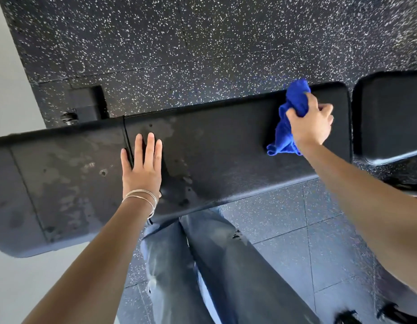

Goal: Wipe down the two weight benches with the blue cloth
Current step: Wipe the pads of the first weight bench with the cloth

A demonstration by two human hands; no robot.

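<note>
Two black padded pieces here: the long bench pad (214, 148) running across the middle, and a shorter pad (389, 118) with rounded corners just off its right end, a narrow gap between them. The long one is pebbly matte vinyl with a stitched seam (126, 136) left of centre. We can see pale smeary patches and dark spots over its left half, while the right half looks more even. The blue cloth (287, 129), fluffy and bunched up, sits on the bench pad near its right end and reaches the far edge. The right hand (312, 125) has its fingers curled round the wad, gripping it against the pad. The left hand (142, 164) lies flat on the pad right at the seam, fingers straight, with thin silver bangles (142, 197) on the wrist. Beyond the pad's far edge we get black rubber floor tiles (179, 43) flecked with white. It's the same flooring on the near side, under legs in faded ripped jeans (202, 265). A pale wall (6, 66) shows past the pad's left end.
</note>
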